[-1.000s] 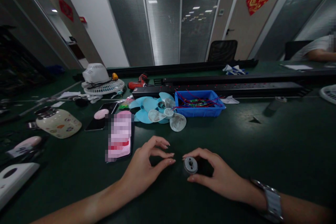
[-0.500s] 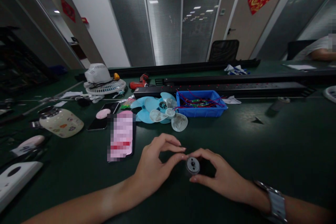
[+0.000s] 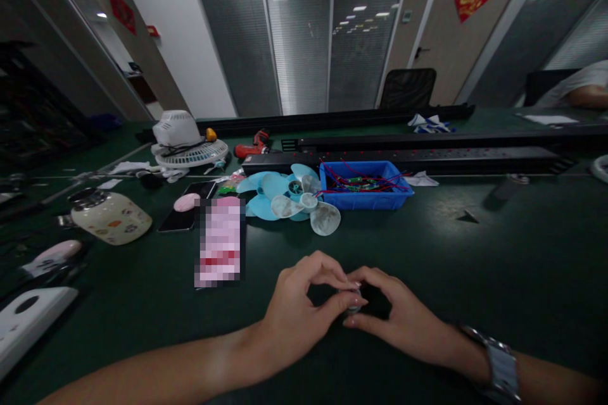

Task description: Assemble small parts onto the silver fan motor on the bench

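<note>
A small grey metal cylinder [image 3: 353, 311] stands on the green table in front of me, mostly covered by my fingers. My right hand [image 3: 406, 316] is closed round its side with thumb and fingertips. Over the cylinder's top, the thumb and fingers of my left hand [image 3: 306, 297] come together in a pinch. Whether something small is between those fingertips is hidden. Beyond my hands lie light-blue fan blades [image 3: 268, 193] and a grey-white three-bladed fan propeller [image 3: 325, 219].
A blue bin [image 3: 365, 199] of wires and small circuit boards stands behind the blades. Phones and a cream jug [image 3: 111, 218] are at left, a white fan [image 3: 178, 133] and a red drill [image 3: 254, 145] farther back. Another cylinder [image 3: 513, 186] stands at right. A person sits far right.
My left hand has moved right, from beside the cylinder to over its top, and now hides the holed end face. My right hand keeps its hold.
</note>
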Tool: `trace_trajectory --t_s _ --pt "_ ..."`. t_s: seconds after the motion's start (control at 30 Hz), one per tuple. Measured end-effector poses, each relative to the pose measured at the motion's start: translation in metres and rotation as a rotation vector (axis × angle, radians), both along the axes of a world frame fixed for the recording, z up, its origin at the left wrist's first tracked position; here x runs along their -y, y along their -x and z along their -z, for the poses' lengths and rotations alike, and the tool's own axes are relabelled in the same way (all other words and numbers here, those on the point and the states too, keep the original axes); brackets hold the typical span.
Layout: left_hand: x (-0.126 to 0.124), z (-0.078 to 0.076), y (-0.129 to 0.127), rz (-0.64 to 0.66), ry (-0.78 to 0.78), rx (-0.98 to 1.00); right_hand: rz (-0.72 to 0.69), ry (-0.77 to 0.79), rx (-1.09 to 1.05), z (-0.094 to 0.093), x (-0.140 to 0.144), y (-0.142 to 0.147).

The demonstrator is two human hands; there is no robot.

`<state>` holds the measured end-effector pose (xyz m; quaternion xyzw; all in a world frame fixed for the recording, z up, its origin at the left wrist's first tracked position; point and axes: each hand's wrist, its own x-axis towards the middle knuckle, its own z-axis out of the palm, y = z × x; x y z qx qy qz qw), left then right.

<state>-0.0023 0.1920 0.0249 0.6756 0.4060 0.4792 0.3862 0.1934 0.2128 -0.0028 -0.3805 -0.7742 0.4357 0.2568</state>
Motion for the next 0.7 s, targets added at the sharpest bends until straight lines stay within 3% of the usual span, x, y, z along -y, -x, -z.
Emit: trace_trajectory --t_s 0.17,0.4,0.7 --pt "0.001 0.000 0.000 0.031 0.035 -0.042 0.013 -0.009 0.020 0.005 0.000 -0.001" --pt "-0.001 -0.002 0.006 0.062 -0.073 -0.244 0.009 -0.051 0.001 0.009 0.000 -0.002" --pt "-0.005 -0.008 0.008 0.151 -0.079 -0.266 0.012 -0.069 -0.012 0.011 0.000 -0.002"
